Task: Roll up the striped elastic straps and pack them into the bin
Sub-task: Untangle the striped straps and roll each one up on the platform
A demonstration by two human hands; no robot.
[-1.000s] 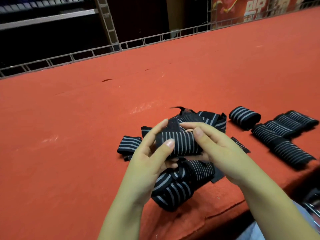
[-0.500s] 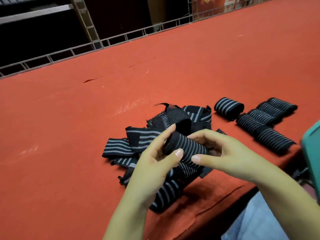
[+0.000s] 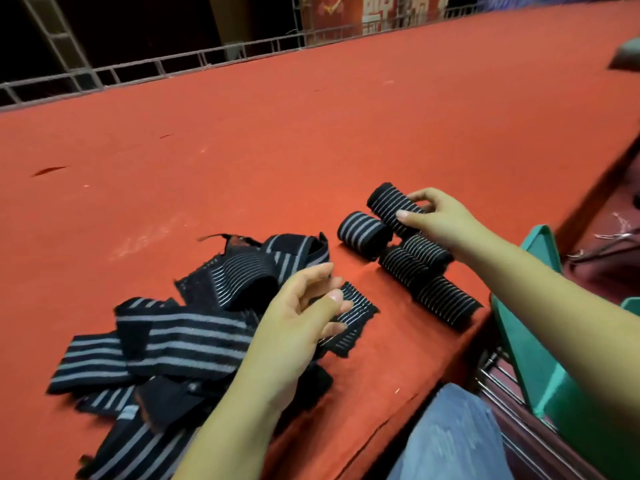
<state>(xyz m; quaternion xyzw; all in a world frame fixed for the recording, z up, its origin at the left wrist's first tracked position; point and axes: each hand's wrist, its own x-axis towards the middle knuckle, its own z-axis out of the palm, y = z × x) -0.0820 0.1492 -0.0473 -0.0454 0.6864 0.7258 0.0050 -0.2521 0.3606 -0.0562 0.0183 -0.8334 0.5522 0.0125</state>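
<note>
A heap of loose black straps with grey stripes [image 3: 180, 341] lies on the red table [image 3: 277, 133] near its front edge. My right hand [image 3: 440, 220] grips a rolled strap [image 3: 388, 206] and holds it at the far end of a row of rolled straps [image 3: 426, 271]. A wider-striped roll [image 3: 362, 233] lies just left of it. My left hand [image 3: 304, 320] hovers over the heap with fingers apart, holding nothing; a short strap end [image 3: 353, 320] shows under its fingertips. A teal bin [image 3: 530, 341] stands off the table's right edge.
A metal rail [image 3: 173, 67] runs along the table's far edge, with dark shelving behind it. A wire rack [image 3: 512, 393] sits beside the teal bin below the table edge. My knee in blue jeans [image 3: 446, 438] is at the bottom right.
My right hand has carried the rolled strap from above the heap to the row of rolls on the right. My left hand has let go and opened. The view has swung right.
</note>
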